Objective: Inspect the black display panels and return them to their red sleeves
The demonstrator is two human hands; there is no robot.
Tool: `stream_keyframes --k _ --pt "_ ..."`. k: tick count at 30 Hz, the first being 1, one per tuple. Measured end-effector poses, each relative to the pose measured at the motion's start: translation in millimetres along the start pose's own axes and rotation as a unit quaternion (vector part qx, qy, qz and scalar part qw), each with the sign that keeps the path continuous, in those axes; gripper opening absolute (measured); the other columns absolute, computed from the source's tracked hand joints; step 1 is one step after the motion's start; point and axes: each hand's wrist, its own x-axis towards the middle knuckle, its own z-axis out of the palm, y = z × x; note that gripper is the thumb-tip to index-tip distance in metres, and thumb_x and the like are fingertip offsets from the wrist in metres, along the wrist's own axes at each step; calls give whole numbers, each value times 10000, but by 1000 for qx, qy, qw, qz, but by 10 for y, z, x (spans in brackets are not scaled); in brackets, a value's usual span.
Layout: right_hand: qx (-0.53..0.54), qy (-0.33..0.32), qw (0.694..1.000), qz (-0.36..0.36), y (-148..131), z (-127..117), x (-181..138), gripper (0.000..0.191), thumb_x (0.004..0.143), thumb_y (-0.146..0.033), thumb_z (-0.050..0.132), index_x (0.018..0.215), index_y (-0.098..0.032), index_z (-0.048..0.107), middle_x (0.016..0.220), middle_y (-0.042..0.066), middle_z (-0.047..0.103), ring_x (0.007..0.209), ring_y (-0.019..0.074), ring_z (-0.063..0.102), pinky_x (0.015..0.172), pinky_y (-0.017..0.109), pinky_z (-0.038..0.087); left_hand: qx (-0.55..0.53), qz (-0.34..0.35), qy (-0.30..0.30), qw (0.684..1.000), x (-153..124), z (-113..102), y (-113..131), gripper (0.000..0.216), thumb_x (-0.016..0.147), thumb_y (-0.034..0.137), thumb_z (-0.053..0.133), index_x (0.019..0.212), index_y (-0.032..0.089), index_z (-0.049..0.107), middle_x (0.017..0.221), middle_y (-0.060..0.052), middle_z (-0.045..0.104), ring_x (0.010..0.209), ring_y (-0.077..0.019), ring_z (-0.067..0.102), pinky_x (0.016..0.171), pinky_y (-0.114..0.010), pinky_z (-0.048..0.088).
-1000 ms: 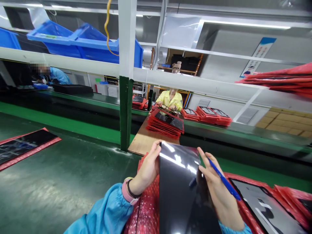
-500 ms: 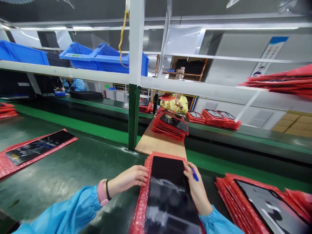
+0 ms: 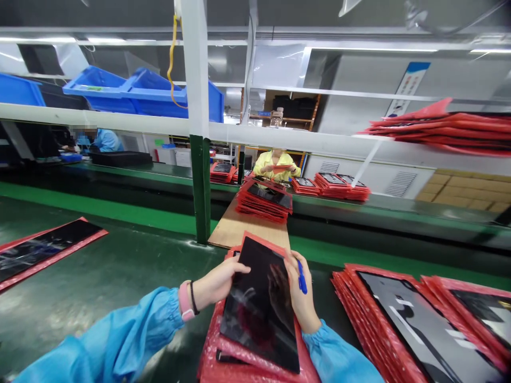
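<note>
A glossy black panel (image 3: 261, 306) is tilted up over a stack of red bubble-wrap sleeves (image 3: 223, 356) in front of me. My left hand (image 3: 217, 282) grips the panel's left edge, thumb on its face. On the panel's right edge is my right hand (image 3: 299, 295), which also pinches a blue pen (image 3: 302, 276) between its fingers. Both sleeves are light blue, and a pink band with a black cord sits on my left wrist.
More red-sleeved panels (image 3: 403, 319) lie stacked to the right, one (image 3: 43, 247) on the green belt at left, another pile (image 3: 265, 199) on a wooden board ahead. A person in yellow (image 3: 277, 165) works across the line. Blue bins (image 3: 139, 93) sit on the shelf.
The panel went from held upright, to lying flat in its red sleeve, to lifted and tilted again now. Both hands stayed on its edges.
</note>
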Motion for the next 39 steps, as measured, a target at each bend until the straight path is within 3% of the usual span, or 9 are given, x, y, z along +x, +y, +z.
stream_keyframes --k 4,10,14,18,25,30,34,36,39 --pt "-33 17 999 8 -10 -359 303 293 878 -381 625 1091 -180 608 1123 79 669 1048 257 635 915 467 503 -18 38 15 999 -11 -78 -46 345 470 43 704 797 150 680 753 -34 750 671 -192 693 682 -278 512" --pt "-63 -31 993 97 287 -928 560 271 911 -320 603 1137 -170 600 1158 74 623 977 215 632 830 425 537 -9 52 58 997 -343 -711 239 435 565 93 793 979 155 674 862 -51 770 727 -227 730 725 -310 557" --pt "-42 -99 981 163 474 -996 495 270 911 -317 605 1133 -165 600 1142 72 630 959 210 639 813 416 545 -11 28 145 989 -552 -1192 327 580 563 68 808 1107 168 632 896 -62 769 731 -261 738 724 -352 578" --pt "-17 -99 976 194 532 -986 451 283 911 -325 603 1146 -167 593 1141 70 627 943 209 641 793 405 551 -12 5 169 986 -600 -1596 281 623 568 70 798 1153 185 619 911 -63 769 830 -322 733 750 -397 579" --pt "10 -11 989 144 406 -951 385 272 903 -321 615 1121 -159 602 1152 74 631 996 220 632 849 440 526 93 12 224 970 -503 -2018 85 390 491 145 830 844 150 666 783 -82 753 814 -324 726 750 -376 563" --pt "26 -3 993 113 -19 -812 121 379 837 -564 595 971 -210 619 965 81 747 1055 258 650 970 413 450 152 65 296 941 -432 -2068 147 429 473 133 817 850 196 620 855 -78 740 1073 -386 640 879 -423 517" --pt "41 -127 975 179 -373 -541 -263 634 852 -749 292 1089 -214 539 722 98 736 642 277 709 617 431 545 192 139 322 917 -384 -1844 274 486 504 167 817 940 241 616 1128 -61 688 1346 -334 416 1010 -324 429" --pt "28 -161 969 186 -473 -399 -429 557 833 -754 346 938 -239 528 626 38 672 495 223 636 443 319 463 198 153 281 927 -379 -1593 271 461 547 201 807 971 212 627 1118 -79 687 1229 -305 538 981 -308 448" --pt "-21 -173 972 160 -504 -250 -588 380 802 -586 613 734 -230 499 597 -20 585 515 148 561 481 248 400 189 133 186 955 -409 -1114 175 413 624 263 780 996 157 637 917 -90 708 839 -256 681 802 -358 533"
